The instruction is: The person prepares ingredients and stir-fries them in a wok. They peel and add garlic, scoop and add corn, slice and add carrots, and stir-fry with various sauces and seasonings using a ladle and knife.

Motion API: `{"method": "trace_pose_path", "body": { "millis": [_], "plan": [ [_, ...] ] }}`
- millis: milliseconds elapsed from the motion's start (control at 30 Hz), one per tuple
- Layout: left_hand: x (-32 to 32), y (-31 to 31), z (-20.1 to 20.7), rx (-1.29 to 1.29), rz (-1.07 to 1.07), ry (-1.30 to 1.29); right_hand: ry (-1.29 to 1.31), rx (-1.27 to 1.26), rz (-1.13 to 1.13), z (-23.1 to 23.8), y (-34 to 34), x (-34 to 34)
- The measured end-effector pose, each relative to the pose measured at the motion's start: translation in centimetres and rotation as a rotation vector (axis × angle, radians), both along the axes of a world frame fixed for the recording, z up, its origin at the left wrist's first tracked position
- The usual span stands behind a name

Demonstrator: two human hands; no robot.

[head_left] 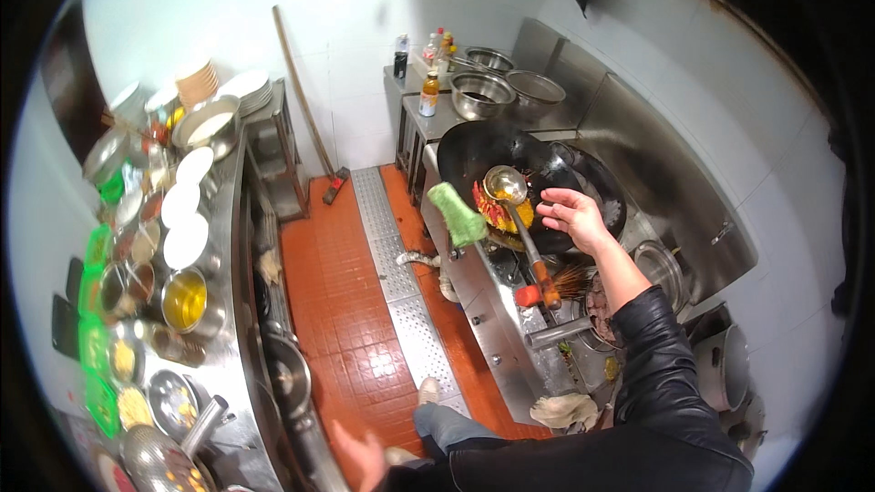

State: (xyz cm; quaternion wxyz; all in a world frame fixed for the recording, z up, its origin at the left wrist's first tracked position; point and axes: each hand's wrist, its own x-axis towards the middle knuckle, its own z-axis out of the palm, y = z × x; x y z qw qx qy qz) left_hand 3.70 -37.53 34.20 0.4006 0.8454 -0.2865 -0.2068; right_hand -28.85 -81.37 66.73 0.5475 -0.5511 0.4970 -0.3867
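Right hand [572, 214] is hanging over the big round black metal wok [469, 148], fingers loosely spread, nothing in it. The long steel ladle with a wooden grip [529, 241] has its bowl by some chopped red-and-yellow food [495, 215] in there. Left hand [363, 454]'s blurry, looks open and empty, down near the legs [445, 428].
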Motion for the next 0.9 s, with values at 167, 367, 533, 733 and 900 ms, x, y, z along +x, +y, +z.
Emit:
{"method": "trace_pose_path", "body": {
  "millis": [167, 367, 533, 733, 900],
  "plan": [
    [0.1, -13.6, 6.8, -0.169, -0.271, 0.132, -0.089, 0.034, -0.120, -2.7, -3.4, -2.3],
    [-1.6, -30.9, 17.3, -0.372, -0.500, 0.312, 0.082, 0.502, 0.022, -4.8, 7.7, -1.8],
    [-4.1, -44.7, 24.7, 0.091, -0.564, 0.897, -0.613, 0.676, -0.091, -4.5, 7.7, -1.5],
    [-3.7, -52.1, 24.6, 0.495, -0.726, 1.132, 0.355, 0.460, 0.020, 3.2, 10.8, -8.3],
    [-3.8, -53.8, 24.0, 0.400, -0.580, 1.132, 0.853, 0.244, -0.005, 5.1, 11.0, -6.9]
  ]
}}
